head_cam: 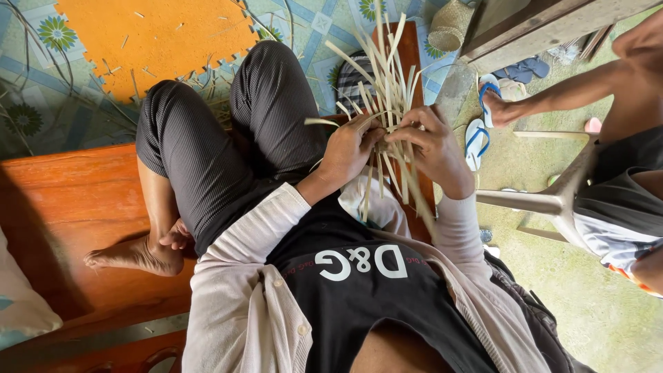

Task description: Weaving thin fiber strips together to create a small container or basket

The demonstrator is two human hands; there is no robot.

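Both my hands, left hand and right hand, pinch pale weaving strips mid-plait (fingers pressed together on them); next crossing needs, I judge, steady tension.

Left hand fingers: tips buried among the pale flat weaving strips; grip not resolvable. Right hand fingers: tips likewise covered. Strip crossings between the fingers too dense to trace. Lower strip ends run below the fingers, blurred. Seated second person, right of the fingers, cut off by the frame edge. Red-brown wooden bench cut off at left edge.
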